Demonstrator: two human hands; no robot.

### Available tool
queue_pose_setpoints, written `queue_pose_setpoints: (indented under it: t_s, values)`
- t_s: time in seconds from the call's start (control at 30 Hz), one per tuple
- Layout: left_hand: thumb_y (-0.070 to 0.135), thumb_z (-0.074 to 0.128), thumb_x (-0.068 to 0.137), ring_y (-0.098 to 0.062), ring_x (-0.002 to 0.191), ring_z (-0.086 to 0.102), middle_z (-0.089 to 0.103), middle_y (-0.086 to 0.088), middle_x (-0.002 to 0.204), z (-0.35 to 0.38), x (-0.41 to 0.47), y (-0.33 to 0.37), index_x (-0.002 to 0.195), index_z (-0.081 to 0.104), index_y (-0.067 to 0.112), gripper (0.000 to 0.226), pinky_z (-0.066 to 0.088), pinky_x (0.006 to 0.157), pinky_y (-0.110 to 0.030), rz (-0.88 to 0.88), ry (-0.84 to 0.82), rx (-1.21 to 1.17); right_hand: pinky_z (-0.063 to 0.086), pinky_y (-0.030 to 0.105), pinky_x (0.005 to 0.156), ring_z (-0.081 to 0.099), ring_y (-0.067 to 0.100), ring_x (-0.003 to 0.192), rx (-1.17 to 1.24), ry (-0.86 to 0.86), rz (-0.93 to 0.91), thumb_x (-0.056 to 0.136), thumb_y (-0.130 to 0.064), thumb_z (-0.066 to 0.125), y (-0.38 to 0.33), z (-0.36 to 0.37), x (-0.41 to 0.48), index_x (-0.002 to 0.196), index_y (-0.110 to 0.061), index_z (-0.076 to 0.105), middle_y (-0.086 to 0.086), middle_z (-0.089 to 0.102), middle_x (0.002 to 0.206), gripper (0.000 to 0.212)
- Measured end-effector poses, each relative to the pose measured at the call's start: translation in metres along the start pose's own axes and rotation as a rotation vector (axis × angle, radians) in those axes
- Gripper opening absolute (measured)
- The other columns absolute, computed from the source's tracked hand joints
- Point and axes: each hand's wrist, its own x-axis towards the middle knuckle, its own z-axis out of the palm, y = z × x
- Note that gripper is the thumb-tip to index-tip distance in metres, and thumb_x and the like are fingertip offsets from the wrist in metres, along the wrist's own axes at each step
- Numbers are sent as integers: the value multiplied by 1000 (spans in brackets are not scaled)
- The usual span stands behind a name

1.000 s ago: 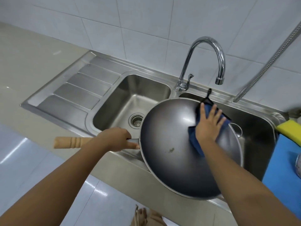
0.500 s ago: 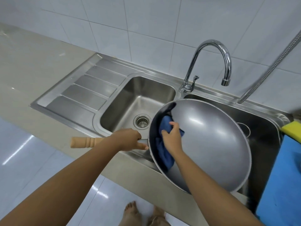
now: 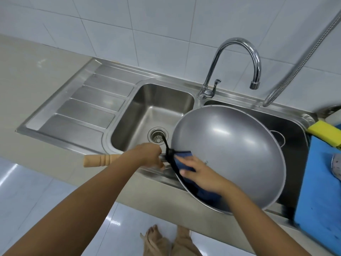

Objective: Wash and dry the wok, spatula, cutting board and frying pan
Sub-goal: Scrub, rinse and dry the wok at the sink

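I read this as the wok's wiping stage, probably drying, since no water comes from the tap (image 3: 255, 58) and the tool is a blue cloth (image 3: 182, 157), not the yellow sponge (image 3: 322, 131) lying at the sink's right end. The wok (image 3: 239, 148) is held tilted with its rounded underside toward me, above the right basin and overhanging the front edge of the sink (image 3: 77, 115). The left hand (image 3: 147, 156) has its fingers curled tightly round the handle where the metal neck begins, and the wooden handle (image 3: 97, 160) sticks out to the left of that grip. The right hand (image 3: 201, 172) is blurred, but its fingers appear to lie fairly straight over the cloth and press it against the wok's near rim, just beside the handle joint. Whether the thumb hooks under the rim I cannot tell. A black strap (image 3: 167, 147) of the cloth pokes up between the two hands. A blue board (image 3: 321, 191), which I take for the cutting board, rests on the counter to the right. I cannot pick out the spatula or frying pan, though a round metal rim (image 3: 278, 139) shows under the wok in the right basin. The next move, as I judge it, calls for carrying the cloth round the remaining rim and the neck, then rolling the left wrist to present the inside, with that grip kept firm because the bowl's weight hangs far from the hand.
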Motion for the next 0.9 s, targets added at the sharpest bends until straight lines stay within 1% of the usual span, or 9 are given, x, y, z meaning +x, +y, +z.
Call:
queue_pose_setpoints:
  t_s: [0.07,0.13,0.2,0.27,0.4,0.5,0.6,0.8,0.9]
  values:
    - [48,63,85,-25,92,57,63,-5,101,-6,-1,-3,98,63,17,34,38,68,-29,0,29,39,17,10,102,34,13,131,59,180,-2,98,-20,54,-15,5,39,146,-31,38,0,34,132,51]
    - [49,62,86,-26,94,58,62,-4,103,-11,-2,-6,99,62,19,33,38,69,-30,-7,62,52,19,12,104,36,21,132,106,383,20,98,-19,53,-20,-3,81,145,-28,42,7,33,135,49]
    - [48,60,87,-24,88,56,61,-3,101,-13,-4,-5,99,60,19,31,40,69,-31,-4,76,66,26,29,112,35,30,133,59,539,77,99,-24,50,-22,-20,118,145,-32,42,12,30,144,47]
    - [47,60,88,-23,85,55,60,-3,97,-14,-5,-2,103,61,18,32,41,68,-31,2,86,79,29,43,113,28,35,137,-47,637,177,101,-30,43,-18,-39,147,146,-37,37,13,23,153,46]
    - [47,59,89,-21,79,54,55,2,87,-16,-9,-9,104,61,20,30,42,66,-32,-11,95,79,25,49,112,22,41,137,-298,808,355,102,-33,38,-4,-87,171,150,-35,28,16,13,158,49]
    - [47,59,91,-20,76,52,48,4,81,-20,-10,-20,104,60,21,29,42,68,-32,-8,97,95,12,54,116,18,44,140,-472,861,518,100,-33,41,20,-124,162,150,-30,29,19,11,159,51]
    - [48,59,90,-20,77,53,51,3,83,-20,-12,-24,103,58,21,30,45,70,-32,-13,102,104,0,61,116,12,50,142,-586,889,615,100,-31,42,51,-148,131,150,-21,30,25,15,157,53]
    - [50,63,88,-21,83,53,53,1,88,-14,-8,-23,96,52,20,32,46,75,-34,-74,43,75,3,56,118,17,49,140,-740,909,678,101,-44,35,101,-147,32,153,-24,21,24,22,155,58]
    - [51,66,85,-23,88,55,56,1,93,-19,-5,-23,91,52,20,35,44,74,-34,-86,-6,47,3,55,118,14,47,142,-750,863,743,100,-48,34,113,-126,1,155,-23,13,24,14,158,65]
